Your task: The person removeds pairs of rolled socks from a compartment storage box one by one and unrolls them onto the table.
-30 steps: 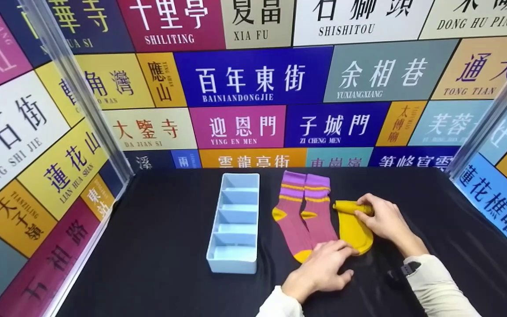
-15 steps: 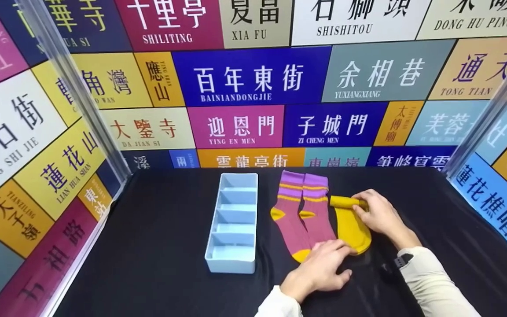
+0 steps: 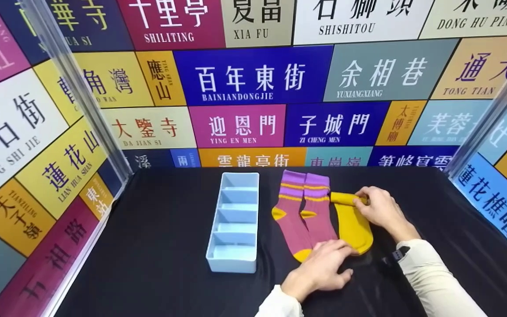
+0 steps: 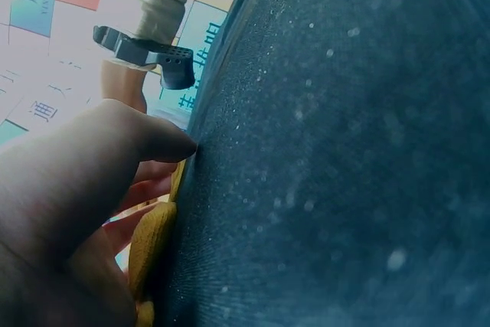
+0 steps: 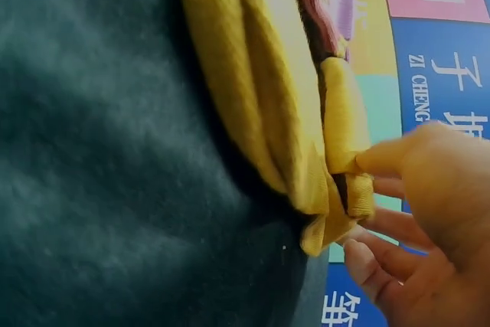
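Note:
A pair of yellow socks [image 3: 354, 226] lies flat on the black cloth, its cuff end folded over into a roll. My right hand [image 3: 383, 210] pinches the right end of that roll; in the right wrist view the thumb and fingers [image 5: 383, 160] are on the folded yellow edge. My left hand [image 3: 321, 266] rests low in front, fingertips touching the toe end of the yellow socks and lying over the pink sock's lower part. Pink socks [image 3: 295, 215] with purple cuffs and yellow heels lie side by side just left of the yellow pair.
A light blue box [image 3: 232, 259] with several compartments in a row stands left of the socks. Black cloth [image 3: 156, 246] covers the table. Printed panels [image 3: 253, 79] wall the back and sides, with clear corner posts [image 3: 90, 105].
My right hand and the yellow roll have shifted slightly toward the back of the table. My left hand, the pink socks and the box have stayed in place.

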`<state>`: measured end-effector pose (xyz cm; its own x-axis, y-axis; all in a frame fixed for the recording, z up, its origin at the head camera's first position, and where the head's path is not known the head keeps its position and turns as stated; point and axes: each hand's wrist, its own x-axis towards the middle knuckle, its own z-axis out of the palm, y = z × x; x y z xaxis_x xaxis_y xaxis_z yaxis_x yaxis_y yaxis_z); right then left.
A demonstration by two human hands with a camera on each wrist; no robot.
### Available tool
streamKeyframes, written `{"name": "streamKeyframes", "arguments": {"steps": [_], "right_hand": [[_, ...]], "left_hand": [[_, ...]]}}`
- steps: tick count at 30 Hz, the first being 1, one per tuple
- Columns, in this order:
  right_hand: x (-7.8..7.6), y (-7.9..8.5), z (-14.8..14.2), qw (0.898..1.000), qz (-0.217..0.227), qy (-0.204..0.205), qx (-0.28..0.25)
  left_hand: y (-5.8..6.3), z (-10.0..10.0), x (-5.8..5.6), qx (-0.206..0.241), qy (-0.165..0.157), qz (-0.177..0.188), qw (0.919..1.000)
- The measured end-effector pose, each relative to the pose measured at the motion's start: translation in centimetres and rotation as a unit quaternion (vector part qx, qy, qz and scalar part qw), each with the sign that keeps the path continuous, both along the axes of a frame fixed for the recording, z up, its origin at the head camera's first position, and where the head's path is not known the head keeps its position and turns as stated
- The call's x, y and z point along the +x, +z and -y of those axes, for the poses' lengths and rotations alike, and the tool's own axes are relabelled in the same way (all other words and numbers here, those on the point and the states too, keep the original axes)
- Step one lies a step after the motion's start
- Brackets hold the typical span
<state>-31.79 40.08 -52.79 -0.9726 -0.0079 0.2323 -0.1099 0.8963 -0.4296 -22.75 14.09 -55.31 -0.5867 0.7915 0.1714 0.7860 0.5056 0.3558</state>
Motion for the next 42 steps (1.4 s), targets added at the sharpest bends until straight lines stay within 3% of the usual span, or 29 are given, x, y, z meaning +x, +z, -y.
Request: {"name": "streamKeyframes", "arguments": {"steps": [7,18,26,36,42], "right_hand": [[-0.3,-0.4,-0.2,1.0,0.029,-0.005,0.008],[-1.2,-0.4,0.0,0.999,0.007,-0.025,-0.026],[-1.7,-0.6,0.3,1.0,-0.02,-0.021,-0.009],[-2.2,-0.8,0.1,1.0,0.014,-0.022,-0.001],[-2.3,-0.8,-0.2,0.999,0.007,-0.036,-0.002]], "left_hand": [[-0.1,0.0,-0.1,0.002,-0.003,0.009,1.0],[0.0,0.1,-0.1,0.011,-0.004,0.0,0.9999],[-0.1,0.1,0.0,0.021,-0.003,-0.008,0.9998],[0.1,0.1,-0.2,0.034,-0.004,0.01,0.9994],[0.1,0.0,-0.3,0.037,-0.007,0.016,0.9992]]}}
